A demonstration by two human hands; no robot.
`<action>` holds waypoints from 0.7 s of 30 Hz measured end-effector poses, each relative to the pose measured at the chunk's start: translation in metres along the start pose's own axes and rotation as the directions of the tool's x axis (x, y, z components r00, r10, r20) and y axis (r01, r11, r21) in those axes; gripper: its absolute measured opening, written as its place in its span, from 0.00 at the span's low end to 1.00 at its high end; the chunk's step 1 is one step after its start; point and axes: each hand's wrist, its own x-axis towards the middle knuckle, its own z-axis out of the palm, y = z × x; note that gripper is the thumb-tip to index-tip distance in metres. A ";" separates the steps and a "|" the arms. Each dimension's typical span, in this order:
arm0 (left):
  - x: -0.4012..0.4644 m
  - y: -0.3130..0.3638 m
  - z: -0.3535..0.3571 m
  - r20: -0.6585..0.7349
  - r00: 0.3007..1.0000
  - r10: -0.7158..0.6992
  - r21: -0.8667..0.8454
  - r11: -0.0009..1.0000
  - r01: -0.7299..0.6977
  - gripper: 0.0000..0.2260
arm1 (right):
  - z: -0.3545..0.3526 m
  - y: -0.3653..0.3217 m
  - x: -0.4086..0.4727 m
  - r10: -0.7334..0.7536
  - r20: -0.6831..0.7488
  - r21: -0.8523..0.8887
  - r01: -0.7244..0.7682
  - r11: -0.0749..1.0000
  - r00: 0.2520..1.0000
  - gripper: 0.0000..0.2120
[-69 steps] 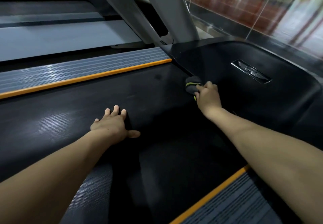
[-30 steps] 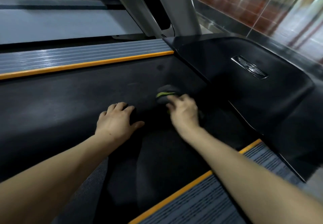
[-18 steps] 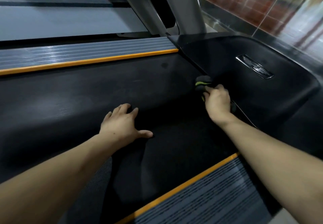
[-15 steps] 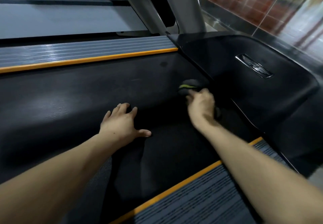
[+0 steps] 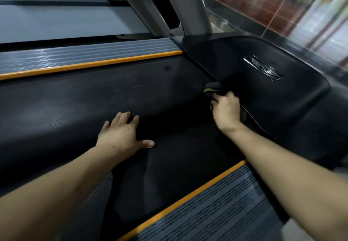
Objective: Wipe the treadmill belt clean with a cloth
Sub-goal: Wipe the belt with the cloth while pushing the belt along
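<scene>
My right hand (image 5: 227, 111) curls its fingers tight round a bunched dark cloth with a lime-green edge (image 5: 211, 88), pressing it onto the black textured treadmill belt (image 5: 94, 97) just beside the glossy black motor cover (image 5: 273, 97). Further left, my left hand (image 5: 122, 133) lies flat, fingers spread, probably bracing me.

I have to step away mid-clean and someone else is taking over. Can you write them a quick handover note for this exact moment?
Left hand: flat on the treadmill belt, fingers spread, holding nothing.
Right hand: grips the dark cloth, pressed on the belt where it meets the black motor cover.
Done: cannot tell how much has been wiped.
Left: wipe the belt out toward both orange-edged side rails.
</scene>
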 end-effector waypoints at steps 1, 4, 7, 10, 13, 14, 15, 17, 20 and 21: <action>0.000 0.000 -0.001 0.005 1.000 0.002 0.002 1.000 -0.002 0.48 | -0.001 -0.021 -0.015 0.007 0.017 0.044 -0.008 0.999 1.000 0.12; -0.002 0.004 -0.002 0.007 1.000 0.000 0.024 1.000 0.000 0.48 | 0.001 -0.083 -0.070 -0.170 0.030 0.205 0.160 0.966 0.985 0.12; -0.005 0.006 -0.002 0.010 1.000 -0.010 0.045 0.999 0.009 0.47 | -0.006 -0.098 -0.095 -0.413 0.057 0.331 0.374 0.867 0.909 0.15; -0.006 0.003 0.001 0.011 1.000 -0.012 0.036 0.999 0.011 0.47 | -0.004 -0.056 -0.059 -0.399 0.075 0.243 0.371 0.896 0.914 0.15; -0.005 0.001 0.001 0.024 1.000 -0.007 0.035 0.999 0.006 0.47 | -0.005 0.009 -0.007 -0.125 0.022 0.069 0.123 0.990 0.992 0.14; -0.005 0.002 0.001 0.027 1.000 -0.005 0.033 0.999 0.004 0.47 | -0.007 0.021 -0.001 -0.044 -0.007 0.028 0.045 0.999 0.999 0.13; -0.004 0.002 0.001 0.028 1.000 -0.003 0.030 1.000 0.002 0.46 | -0.007 0.024 -0.001 0.011 -0.022 0.009 -0.011 1.000 1.000 0.14; -0.004 0.002 0.001 0.028 1.000 -0.006 0.030 1.000 0.006 0.46 | -0.007 0.002 -0.019 0.052 -0.015 0.053 -0.051 0.997 0.999 0.13; -0.004 0.003 0.002 0.031 0.999 -0.008 0.036 0.999 0.007 0.45 | -0.003 -0.057 -0.066 -0.059 0.010 0.174 0.056 0.983 0.998 0.10; -0.005 0.003 0.003 0.030 1.000 -0.009 0.041 0.999 0.008 0.45 | -0.003 -0.074 -0.083 -0.137 0.011 0.201 0.132 0.971 0.991 0.10</action>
